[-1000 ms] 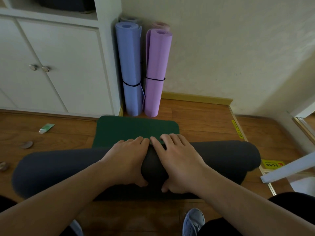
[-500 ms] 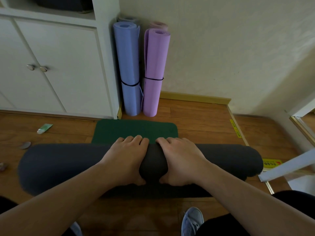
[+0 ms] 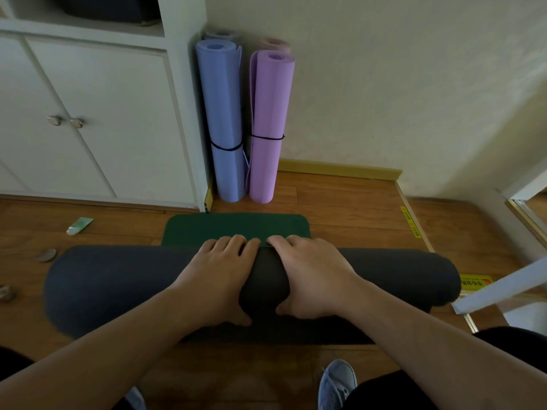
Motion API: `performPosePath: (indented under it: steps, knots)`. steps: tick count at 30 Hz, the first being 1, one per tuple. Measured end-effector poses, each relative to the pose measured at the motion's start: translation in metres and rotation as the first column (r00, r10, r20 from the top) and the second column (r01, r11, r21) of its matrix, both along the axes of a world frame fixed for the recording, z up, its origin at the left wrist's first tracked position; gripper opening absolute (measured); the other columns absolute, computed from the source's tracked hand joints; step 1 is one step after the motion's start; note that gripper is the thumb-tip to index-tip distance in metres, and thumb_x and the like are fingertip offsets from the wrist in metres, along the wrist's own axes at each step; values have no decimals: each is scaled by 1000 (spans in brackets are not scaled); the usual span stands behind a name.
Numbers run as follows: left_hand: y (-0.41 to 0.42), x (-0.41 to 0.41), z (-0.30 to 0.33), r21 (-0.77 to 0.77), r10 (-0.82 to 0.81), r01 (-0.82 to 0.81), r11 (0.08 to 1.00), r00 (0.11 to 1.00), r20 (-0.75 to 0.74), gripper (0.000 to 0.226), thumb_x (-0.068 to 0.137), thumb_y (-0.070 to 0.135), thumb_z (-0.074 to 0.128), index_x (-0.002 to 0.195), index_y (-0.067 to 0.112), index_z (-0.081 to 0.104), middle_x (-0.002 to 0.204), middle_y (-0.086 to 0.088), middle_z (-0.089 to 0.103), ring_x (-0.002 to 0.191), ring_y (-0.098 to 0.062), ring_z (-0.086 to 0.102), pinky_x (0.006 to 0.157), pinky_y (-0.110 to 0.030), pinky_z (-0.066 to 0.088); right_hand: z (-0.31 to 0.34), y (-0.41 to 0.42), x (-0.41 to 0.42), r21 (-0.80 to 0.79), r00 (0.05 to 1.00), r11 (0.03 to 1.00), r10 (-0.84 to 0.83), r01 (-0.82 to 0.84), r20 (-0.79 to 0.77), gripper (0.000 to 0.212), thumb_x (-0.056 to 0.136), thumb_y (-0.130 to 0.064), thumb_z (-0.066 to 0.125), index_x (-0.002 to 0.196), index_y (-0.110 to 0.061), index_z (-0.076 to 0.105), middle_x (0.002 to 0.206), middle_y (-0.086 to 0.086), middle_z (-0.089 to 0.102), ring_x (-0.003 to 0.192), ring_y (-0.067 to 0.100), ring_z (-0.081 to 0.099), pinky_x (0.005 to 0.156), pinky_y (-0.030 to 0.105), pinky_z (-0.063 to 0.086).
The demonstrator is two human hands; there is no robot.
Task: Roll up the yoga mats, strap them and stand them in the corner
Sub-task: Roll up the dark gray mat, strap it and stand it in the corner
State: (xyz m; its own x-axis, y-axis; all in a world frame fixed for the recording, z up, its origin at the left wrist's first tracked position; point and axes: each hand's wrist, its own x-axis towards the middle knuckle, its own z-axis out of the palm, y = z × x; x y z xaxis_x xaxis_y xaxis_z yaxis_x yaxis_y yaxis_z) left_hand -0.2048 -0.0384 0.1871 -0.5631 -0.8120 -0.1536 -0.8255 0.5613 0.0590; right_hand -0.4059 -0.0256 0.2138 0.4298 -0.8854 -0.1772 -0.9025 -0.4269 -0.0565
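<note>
where our left hand (image 3: 219,276) and right hand (image 3: 313,276) lie side by side, palms down and fingers curved over it, we list one dark roll (image 3: 118,285), crosswise on the wood floor (image 3: 340,208). green mat end (image 3: 236,227): flat beyond our fingertips. corner: blue mat (image 3: 223,113) and purple mat (image 3: 270,113), upright, strapped, beside a white cabinet (image 3: 103,113).
</note>
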Motion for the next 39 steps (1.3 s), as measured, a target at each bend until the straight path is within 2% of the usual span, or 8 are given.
performPosePath:
  steps: [4, 7, 12, 17, 25, 30, 35, 39]
  knots:
    - [-7, -4, 4, 24, 21, -20, 999, 999, -41, 112, 60, 71, 86, 149, 29, 31, 142, 9, 48, 128, -15, 50, 115, -40, 40, -2, 3, 0, -36, 998, 999, 29, -31, -54, 113, 69, -63, 85, 155, -22, 24, 138, 2, 54, 128, 24, 52, 120, 45, 35]
    - [-11, 0, 12, 75, 40, -35, 997, 997, -62, 99, 59, 72, 86, 137, 33, 39, 130, 14, 53, 116, -11, 54, 108, -38, 45, -1, 11, 4, -90, 988, 994, 48, -62, -146, 132, 68, -62, 88, 162, -19, 6, 153, 12, 36, 144, 33, 34, 128, 49, 22]
    - [-8, 1, 11, 124, 48, -38, 992, 996, -80, 102, 61, 75, 83, 142, 36, 37, 134, 16, 52, 119, -10, 52, 111, -39, 44, -7, 7, 1, -94, 993, 994, 47, -57, -106, 114, 67, -58, 89, 154, -20, 26, 142, 8, 47, 129, 30, 50, 112, 47, 43]
    - [-1, -2, 4, -19, -11, 11, 1000, 1000, 0, 124, 63, 76, 82, 158, 29, 18, 155, 8, 33, 142, -18, 37, 123, -42, 31, -2, -1, -2, -33, 999, 999, 0, -2, -44, 105, 65, -64, 88, 147, -27, 35, 131, -2, 56, 118, 22, 57, 103, 45, 50]
    - [-7, -1, 7, 48, 11, -9, 999, 998, -56, 98, 64, 66, 87, 143, 33, 39, 135, 13, 52, 121, -11, 53, 109, -37, 44, -3, 9, 3, -63, 985, 997, 42, -53, -169, 136, 64, -68, 90, 161, -19, 8, 154, 11, 34, 144, 33, 35, 125, 49, 27]
    - [-5, -1, 10, 104, 35, -27, 994, 996, -78, 102, 64, 70, 85, 147, 36, 36, 140, 15, 51, 126, -10, 50, 114, -37, 41, -6, 6, 3, -45, 992, 998, 32, -38, -119, 112, 68, -58, 90, 154, -21, 28, 141, 7, 47, 128, 29, 50, 110, 48, 44]
    - [-4, 3, 5, 27, 21, -21, 999, 999, 30, 129, 61, 76, 83, 160, 30, 14, 159, 8, 31, 145, -18, 36, 124, -44, 30, -2, -2, 0, -2, 997, 1000, -31, 31, -65, 104, 66, -66, 87, 148, -27, 36, 130, -1, 56, 115, 21, 57, 97, 42, 51]
    - [-6, 0, 2, 22, 46, -46, 999, 999, -14, 110, 61, 70, 86, 150, 36, 32, 145, 13, 47, 132, -15, 48, 116, -42, 40, -3, 0, 0, 6, 996, 1000, -19, 19, -82, 109, 68, -68, 84, 153, -25, 31, 138, 1, 54, 126, 24, 53, 113, 45, 42]
